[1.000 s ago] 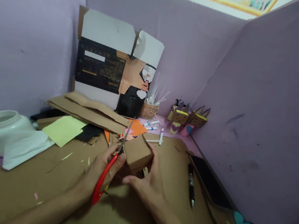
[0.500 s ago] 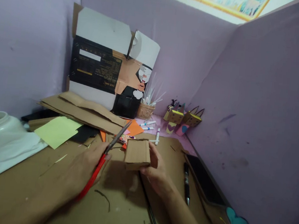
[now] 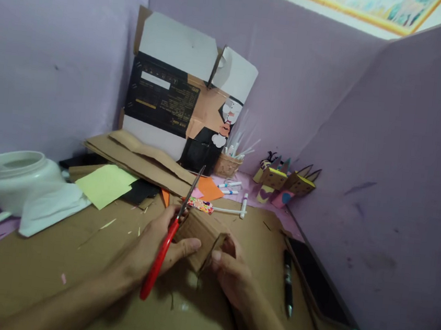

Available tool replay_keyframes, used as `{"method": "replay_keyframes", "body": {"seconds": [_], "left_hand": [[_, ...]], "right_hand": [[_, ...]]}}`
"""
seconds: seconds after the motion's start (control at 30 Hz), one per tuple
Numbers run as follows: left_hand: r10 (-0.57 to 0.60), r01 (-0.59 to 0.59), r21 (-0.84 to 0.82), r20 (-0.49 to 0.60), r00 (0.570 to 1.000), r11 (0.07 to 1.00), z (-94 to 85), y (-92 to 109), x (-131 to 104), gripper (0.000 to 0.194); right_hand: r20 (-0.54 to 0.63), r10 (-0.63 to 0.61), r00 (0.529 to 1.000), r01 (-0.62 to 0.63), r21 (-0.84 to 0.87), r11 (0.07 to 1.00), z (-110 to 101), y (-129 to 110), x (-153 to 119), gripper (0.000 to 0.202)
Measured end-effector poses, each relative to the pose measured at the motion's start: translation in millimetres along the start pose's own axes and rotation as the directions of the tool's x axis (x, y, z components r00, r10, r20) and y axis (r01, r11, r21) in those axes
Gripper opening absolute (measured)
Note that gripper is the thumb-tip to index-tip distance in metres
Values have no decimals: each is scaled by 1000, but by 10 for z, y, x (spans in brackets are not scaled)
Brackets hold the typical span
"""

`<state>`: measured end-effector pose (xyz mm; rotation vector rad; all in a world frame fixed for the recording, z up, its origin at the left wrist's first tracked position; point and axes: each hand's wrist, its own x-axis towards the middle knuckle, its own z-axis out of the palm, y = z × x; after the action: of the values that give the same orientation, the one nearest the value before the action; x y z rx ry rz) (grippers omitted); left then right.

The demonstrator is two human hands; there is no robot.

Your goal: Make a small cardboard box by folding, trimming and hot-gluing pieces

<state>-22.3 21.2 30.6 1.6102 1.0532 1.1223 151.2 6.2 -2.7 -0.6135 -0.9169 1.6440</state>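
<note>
One cardboard box, angular; pointed metal scissors

1. left hand: ungloved; a rounded thumb tip is shown, finger ends partly hidden.
2. right hand: ungloved, thumb likewise rounded.
3. left forearm and right forearm: seen bare, narrowed at the wrists.
4. nail detail is blurred.

A small brown cardboard box is held tilted beside red-handled scissors pointing forward.

scissors: red-handled | box: brown | paper: pale yellow-green | pen: black
</note>
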Motion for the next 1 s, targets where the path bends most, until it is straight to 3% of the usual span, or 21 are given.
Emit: {"method": "replay_keyframes", "body": {"seconds": [0.2,0.37,0.53,0.73,0.87,1.0], "left_hand": [[-49,50,35,-29,998,998,-36,-58,99,47],[-8,15,238,-27,1000,971,-10,-44,127,44],[-46,43,395,-3,999,918,15,-11,147,49],[-13,14,414,-4,1000,910,9,-58,112,41],[-15,10,423,9,1000,906,-7,-17,75,38],[80,-92,455,44,996,886,-74,50,39,27]], "right_hand": [[108,26,994,-34,70,997,108,51,9,53],[62,4,998,-8,69,998,145,69,21,61],[1,37,999,-37,58,998,110,77,61,63],[-41,28,999,-23,137,990,46,42,74,78],[-34,62,997,-55,177,983,28,-14,58,73],[-135,17,991,11,206,978,-34,-134,67,64]]}}
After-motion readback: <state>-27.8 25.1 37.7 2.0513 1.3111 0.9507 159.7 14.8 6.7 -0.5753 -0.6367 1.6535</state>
